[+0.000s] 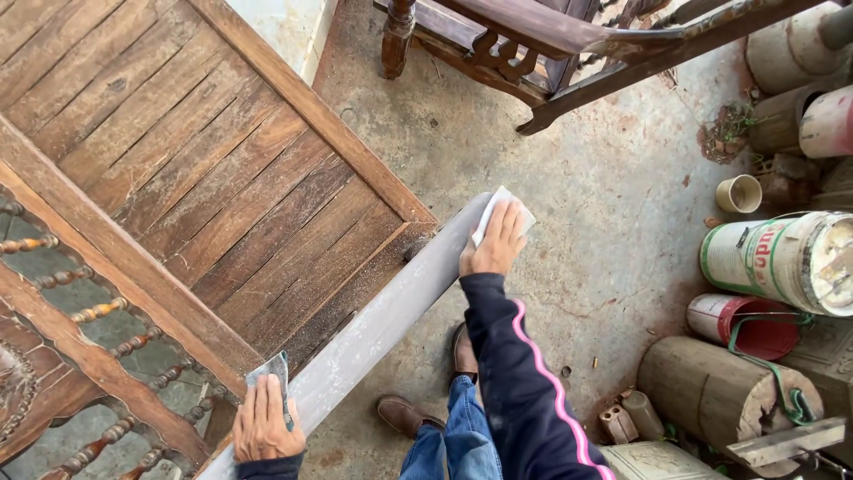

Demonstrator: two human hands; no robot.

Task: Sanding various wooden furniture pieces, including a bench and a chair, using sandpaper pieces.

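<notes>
A wooden bed frame with slatted boards (222, 178) lies in front of me. Its front rail (373, 329) is pale grey with dust and runs diagonally. My right hand (493, 242) presses a white sheet of sandpaper (503, 203) flat on the rail's far end. My left hand (262, 422) rests on the rail's near end with a grey sheet of sandpaper (271, 369) under its fingers. Sawdust lies on the boards beside the rail.
A turned-spindle headboard (80, 311) stands at the left. A wooden chair frame (533, 44) stands at the top. Paint cans (782, 258), a log (711, 391) and a small cup (739, 193) crowd the right side. My shoes (404, 413) stand on the concrete floor.
</notes>
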